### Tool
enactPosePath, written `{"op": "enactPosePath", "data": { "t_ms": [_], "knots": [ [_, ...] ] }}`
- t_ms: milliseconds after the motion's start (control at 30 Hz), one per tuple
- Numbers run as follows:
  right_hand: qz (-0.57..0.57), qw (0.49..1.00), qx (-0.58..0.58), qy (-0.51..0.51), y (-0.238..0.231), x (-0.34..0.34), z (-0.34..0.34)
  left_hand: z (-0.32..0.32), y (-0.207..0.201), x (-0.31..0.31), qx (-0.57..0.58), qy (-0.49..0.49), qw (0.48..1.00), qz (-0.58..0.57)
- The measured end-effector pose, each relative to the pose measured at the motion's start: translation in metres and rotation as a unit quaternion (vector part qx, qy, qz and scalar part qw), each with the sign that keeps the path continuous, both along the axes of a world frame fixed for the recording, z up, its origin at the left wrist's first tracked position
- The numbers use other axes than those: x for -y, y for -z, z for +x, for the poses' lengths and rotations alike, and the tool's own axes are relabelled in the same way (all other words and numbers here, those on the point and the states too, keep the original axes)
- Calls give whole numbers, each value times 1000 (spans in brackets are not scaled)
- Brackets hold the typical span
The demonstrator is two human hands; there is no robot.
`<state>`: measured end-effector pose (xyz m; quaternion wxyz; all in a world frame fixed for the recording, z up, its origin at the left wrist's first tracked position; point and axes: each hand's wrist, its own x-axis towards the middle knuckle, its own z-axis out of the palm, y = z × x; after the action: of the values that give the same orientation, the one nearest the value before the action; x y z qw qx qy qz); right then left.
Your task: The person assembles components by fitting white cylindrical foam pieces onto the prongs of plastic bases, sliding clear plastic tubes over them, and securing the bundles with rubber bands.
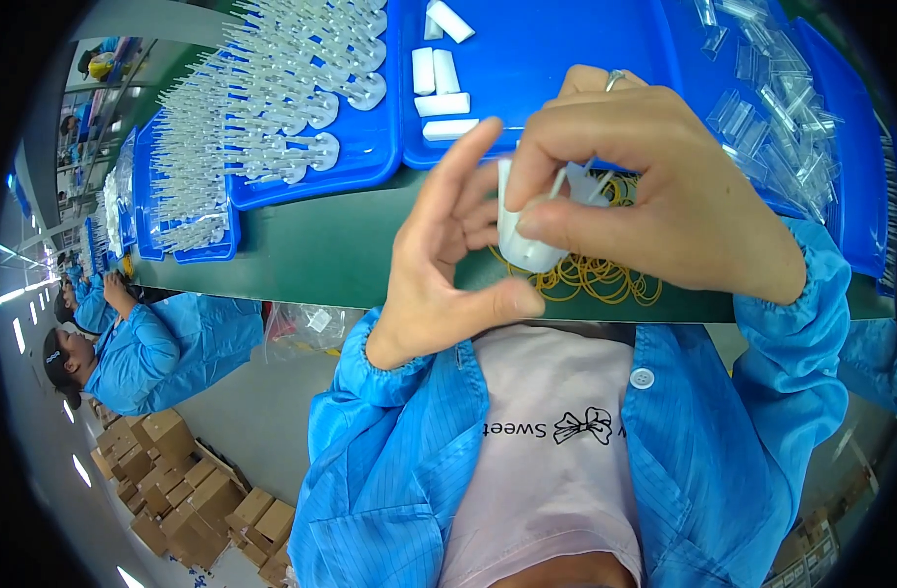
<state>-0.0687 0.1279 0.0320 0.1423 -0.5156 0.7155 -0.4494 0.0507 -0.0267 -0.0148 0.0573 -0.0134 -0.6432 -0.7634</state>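
Note:
Above the near edge of the green table, my right hand (664,186) pinches a white plastic part (533,253) between thumb and fingers. The part has a rounded lower end, and thin white prongs show between my fingers. Facing it from the left is my left hand (434,269), its thumb and index finger spread wide. Some of its other fingers are bent beside or behind the part; whether they touch it I cannot tell. Beneath both hands lies a loose pile of yellow rubber bands (605,282), partly covered by them.
Blue trays line the table (301,250): one tray (365,174) of white pronged parts at left, a middle tray (566,44) with several white blocks (445,104), and clear plastic pieces (782,108) at right. A co-worker (164,343) sits far left, near stacked cartons (199,505).

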Motion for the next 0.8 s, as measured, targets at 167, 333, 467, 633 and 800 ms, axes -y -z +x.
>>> {"op": "enactPosePath", "data": {
  "t_ms": [167, 333, 467, 633, 800],
  "knots": [
    [-123, 990, 4, 72, -7, 2, 2, -3, 2, 1, 113, 64, 967, 220],
    [-3, 990, -139, 20, -17, -17, 10, -2, 4, 4, 156, 101, 937, 295],
    [22, 989, -144, 41, -13, -17, 12, -2, 6, 8, 165, 125, 930, 303],
    [35, 994, -98, 15, -10, -19, 4, -3, 7, 6, 175, 159, 926, 295],
    [57, 998, -23, 0, -14, -20, 4, -4, 2, 1, 179, 138, 929, 294]
  ]
}}
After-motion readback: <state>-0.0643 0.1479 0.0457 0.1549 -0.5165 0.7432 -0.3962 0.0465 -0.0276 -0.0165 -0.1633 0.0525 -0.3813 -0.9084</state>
